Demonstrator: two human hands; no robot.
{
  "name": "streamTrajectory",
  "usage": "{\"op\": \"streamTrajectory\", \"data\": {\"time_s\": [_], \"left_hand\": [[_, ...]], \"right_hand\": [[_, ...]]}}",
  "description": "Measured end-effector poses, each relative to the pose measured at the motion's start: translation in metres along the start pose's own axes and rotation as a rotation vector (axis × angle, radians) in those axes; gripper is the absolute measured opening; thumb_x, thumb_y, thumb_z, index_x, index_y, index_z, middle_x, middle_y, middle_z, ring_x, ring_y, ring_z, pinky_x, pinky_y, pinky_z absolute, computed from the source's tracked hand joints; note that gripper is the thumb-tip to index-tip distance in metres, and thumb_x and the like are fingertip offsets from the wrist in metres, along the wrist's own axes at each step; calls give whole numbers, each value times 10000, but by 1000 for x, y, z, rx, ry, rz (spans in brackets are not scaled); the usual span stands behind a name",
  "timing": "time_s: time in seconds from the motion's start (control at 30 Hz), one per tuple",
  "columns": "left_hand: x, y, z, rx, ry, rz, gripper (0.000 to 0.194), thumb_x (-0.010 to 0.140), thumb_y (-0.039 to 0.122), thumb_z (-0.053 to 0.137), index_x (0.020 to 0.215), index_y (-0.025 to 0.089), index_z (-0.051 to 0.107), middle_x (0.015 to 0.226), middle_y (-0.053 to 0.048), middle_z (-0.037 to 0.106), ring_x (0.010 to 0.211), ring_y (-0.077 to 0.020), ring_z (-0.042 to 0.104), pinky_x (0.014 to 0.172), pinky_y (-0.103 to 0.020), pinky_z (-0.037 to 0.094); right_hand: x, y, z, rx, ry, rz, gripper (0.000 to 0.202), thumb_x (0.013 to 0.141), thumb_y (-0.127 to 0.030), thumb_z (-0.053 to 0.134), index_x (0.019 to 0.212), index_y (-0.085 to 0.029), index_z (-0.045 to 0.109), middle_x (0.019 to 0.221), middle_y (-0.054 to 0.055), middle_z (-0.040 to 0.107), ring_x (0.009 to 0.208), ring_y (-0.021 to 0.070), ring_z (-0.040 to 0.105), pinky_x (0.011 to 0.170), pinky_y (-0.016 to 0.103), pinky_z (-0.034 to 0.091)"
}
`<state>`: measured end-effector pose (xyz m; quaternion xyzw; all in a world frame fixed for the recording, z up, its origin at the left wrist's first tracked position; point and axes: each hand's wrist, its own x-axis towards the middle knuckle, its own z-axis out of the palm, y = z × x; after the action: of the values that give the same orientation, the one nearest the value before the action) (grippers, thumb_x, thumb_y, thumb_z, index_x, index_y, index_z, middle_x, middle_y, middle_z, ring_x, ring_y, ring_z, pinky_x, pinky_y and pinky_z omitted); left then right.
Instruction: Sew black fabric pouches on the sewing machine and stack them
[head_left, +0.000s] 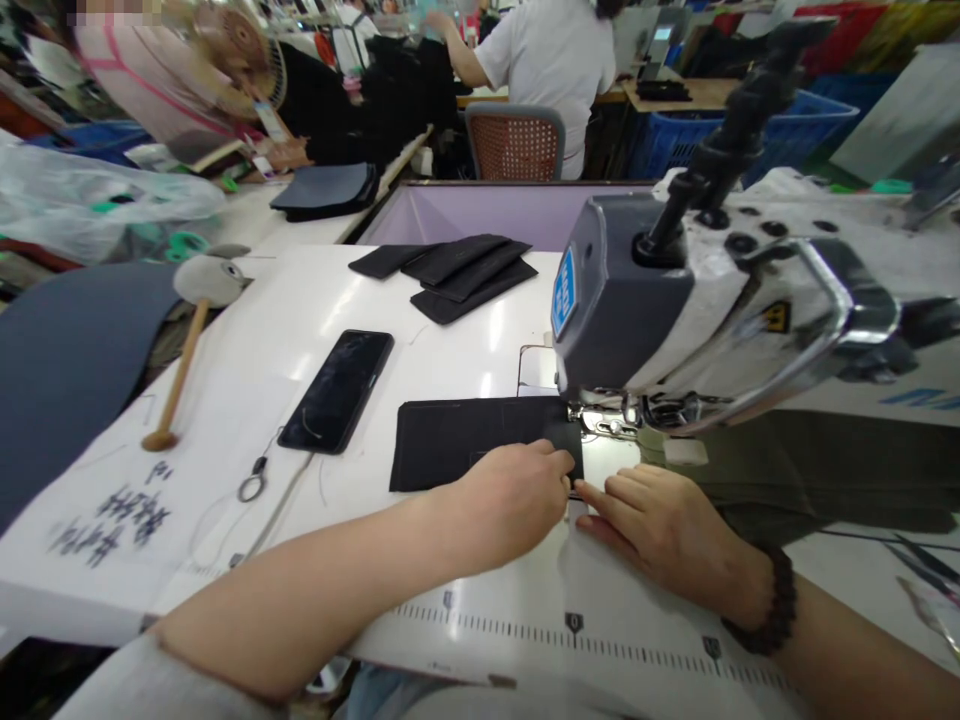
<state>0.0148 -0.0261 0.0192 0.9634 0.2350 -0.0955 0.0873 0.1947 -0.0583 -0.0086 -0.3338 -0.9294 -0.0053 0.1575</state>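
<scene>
A flat black fabric piece (442,440) lies on the white sewing table, its right end by the presser foot (607,420) of the sewing machine (637,290). On that right end rests my left hand (517,500), its fingers bent and closed at the fabric's near corner. My right hand (660,520), with a dark beaded bracelet on the wrist, lies just right of it. Its index fingertip touches the fabric's corner, while thumb and fingers are apart and hold nothing. The needle itself cannot be made out.
Several black fabric pieces (465,270) are piled behind. To the left lie a phone (337,390) with a ring strap and a wooden-handled mallet (184,370). Dark green fabric (840,470) sits under the machine arm; scissors (930,565) lie far right. Other people work beyond.
</scene>
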Motion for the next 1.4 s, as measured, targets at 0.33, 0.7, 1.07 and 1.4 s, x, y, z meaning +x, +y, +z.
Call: {"op": "streamTrajectory", "data": {"time_s": [0.33,0.7,1.07,1.4], "left_hand": [[3,-10,4,-32,61,-87,167,848,106,439,923,90,587,1065,-107,555,975,-205,518,765,-283,476],[11,-26,0,-33,171,-83,149,822,134,498,951,98,564,1019,-101,570,1031,-194,499,881,-285,420],[18,-34,14,40,299,-155,222,847,119,445,1026,55,560,1084,-108,566,1039,-201,504,932,-277,389],[20,-35,18,65,285,-147,267,852,127,434,1086,51,537,1138,-111,551,1098,-185,472,973,-254,328]], "right_hand": [[-1,8,9,-54,-25,139,349,906,-338,346,943,-135,627,632,35,588,573,132,524,535,259,353],[-1,13,17,-83,-64,231,346,887,-357,381,1074,-139,573,762,51,636,666,164,574,571,271,393],[-1,12,16,-56,-68,247,356,891,-368,366,1070,-135,568,732,47,622,665,156,573,590,264,411],[-5,13,20,-63,-46,238,377,904,-369,325,1066,-143,579,739,61,634,703,167,588,668,282,440]]}}
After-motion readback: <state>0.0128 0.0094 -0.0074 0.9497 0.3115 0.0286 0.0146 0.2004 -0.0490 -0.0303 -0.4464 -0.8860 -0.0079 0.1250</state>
